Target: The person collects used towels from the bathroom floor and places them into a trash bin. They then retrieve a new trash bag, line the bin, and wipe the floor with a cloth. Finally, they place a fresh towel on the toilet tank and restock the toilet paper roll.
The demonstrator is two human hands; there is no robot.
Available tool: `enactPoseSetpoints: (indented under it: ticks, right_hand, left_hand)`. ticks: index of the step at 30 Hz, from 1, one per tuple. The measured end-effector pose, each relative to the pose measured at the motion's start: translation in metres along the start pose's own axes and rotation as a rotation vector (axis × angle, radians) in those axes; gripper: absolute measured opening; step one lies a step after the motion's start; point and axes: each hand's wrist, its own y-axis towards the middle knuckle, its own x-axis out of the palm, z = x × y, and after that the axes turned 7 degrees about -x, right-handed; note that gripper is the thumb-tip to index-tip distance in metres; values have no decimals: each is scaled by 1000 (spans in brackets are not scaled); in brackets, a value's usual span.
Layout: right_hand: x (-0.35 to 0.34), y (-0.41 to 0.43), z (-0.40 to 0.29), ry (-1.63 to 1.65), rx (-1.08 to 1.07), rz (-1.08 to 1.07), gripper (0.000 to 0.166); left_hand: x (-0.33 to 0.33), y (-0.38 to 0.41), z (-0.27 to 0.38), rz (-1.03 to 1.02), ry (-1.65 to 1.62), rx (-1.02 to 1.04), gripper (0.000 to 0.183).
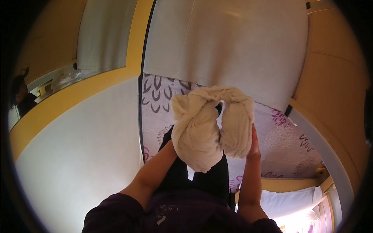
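Observation:
A thick cream towel (201, 131), apparently terry cloth, is bunched into a folded bundle in front of my legs. Two plump rolls hang side by side with a narrow gap between them, joined by a twisted band across the far side. My right hand (255, 144) grips the bundle's right side, its fingers partly behind the cloth. On the left, my forearm (156, 166) runs up to the towel, and my left hand is hidden behind it as it holds that side. Below the bundle show my black trousers (209, 171).
A patterned surface (279, 139) with purple and dark motifs lies beyond the towel. Pale panels (239, 46) (87, 134) stand ahead and at left. A yellow-framed mirror (102, 38) reflects a person's head. White fabric (288, 201) hangs at lower right, by bright light.

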Motion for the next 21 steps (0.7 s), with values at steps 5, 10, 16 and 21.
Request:
enactPoseSetpoints:
  ticks: [5,10,16,21]
  right_hand:
    - [46,-14,-68,-134,41,-124,54]
    - [197,-12,-80,-1800,-565,-324,48]
    - [298,67,-158,-1836,-516,-347,44]
    - [407,93,-176,-2164,-634,-376,52]
  left_hand:
    - [79,10,63,-283,-311,-35,57]
    - [167,31,126,-260,-347,-213,70]
    - [234,33,206,-122,-4,111,54]
    - [267,55,336,-58,-4,97,54]
